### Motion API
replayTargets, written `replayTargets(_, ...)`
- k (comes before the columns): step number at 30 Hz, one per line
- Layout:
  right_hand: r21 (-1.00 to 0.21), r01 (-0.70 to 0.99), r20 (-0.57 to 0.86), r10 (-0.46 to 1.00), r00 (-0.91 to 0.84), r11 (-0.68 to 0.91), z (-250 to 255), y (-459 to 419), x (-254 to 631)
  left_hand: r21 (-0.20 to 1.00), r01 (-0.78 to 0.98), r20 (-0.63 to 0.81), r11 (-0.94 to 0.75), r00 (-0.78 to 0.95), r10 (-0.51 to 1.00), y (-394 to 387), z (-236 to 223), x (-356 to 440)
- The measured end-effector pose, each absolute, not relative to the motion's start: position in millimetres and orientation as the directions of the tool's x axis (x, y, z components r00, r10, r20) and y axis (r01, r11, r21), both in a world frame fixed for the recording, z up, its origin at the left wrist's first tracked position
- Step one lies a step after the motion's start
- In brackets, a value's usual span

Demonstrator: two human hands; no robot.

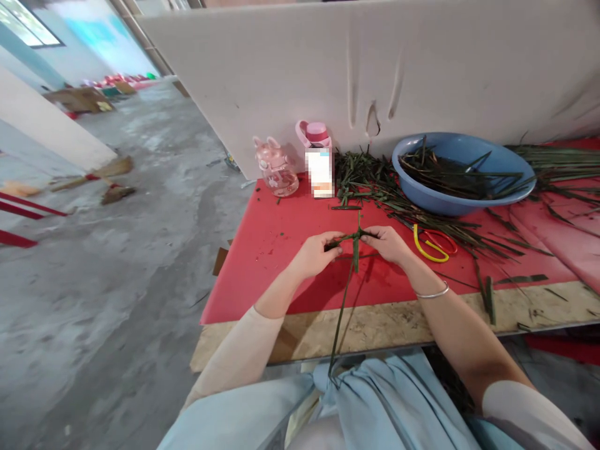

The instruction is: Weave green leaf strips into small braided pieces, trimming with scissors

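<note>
One green leaf-strip piece [356,245]: pinched between left hand [315,255] and right hand [390,245], above red worktop [272,240]. Could skew from uneven pull, or jerk from snagging of trailing strip [344,300] (long, reaching toward blue cloth [394,400]). Near right hand: scissors [417,240], possible catch point.
</note>
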State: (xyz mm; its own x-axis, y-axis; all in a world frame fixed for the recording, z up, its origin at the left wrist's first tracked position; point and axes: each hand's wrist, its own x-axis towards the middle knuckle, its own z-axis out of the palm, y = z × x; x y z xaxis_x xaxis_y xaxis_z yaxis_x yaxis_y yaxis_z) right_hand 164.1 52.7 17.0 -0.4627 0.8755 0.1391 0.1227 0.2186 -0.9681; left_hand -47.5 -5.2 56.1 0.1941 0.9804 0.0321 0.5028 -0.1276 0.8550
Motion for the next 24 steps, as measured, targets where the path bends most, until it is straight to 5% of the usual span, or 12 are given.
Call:
replayTargets(6,-0.953,0.154,0.148,0.843,-0.518,0.262,14,52,161,0.276,0.908,0.102,-0.316,0.299,0.949,-14,87,-60)
replayTargets(12,-0.953,0.158,0.148,0.851,-0.504,0.259,22,51,164,0.009,0.976,0.023,-0.216,0.215,0.976,-29,99,-63)
replayTargets(15,-0.939,0.201,0.144,0.847,-0.511,0.280,25,51,167,0.119,0.958,-0.017,-0.263,0.266,0.964,-31,94,-63)
replayTargets(18,-0.915,0.240,0.146,0.818,-0.556,0.326,24,50,166,0.401,0.861,0.057,-0.314,0.318,0.946,-26,81,-46)
replayTargets(24,-0.836,0.368,0.165,0.826,-0.539,0.406,15,46,158,0.878,0.457,0.113,-0.144,0.095,0.989,-6,28,-6)
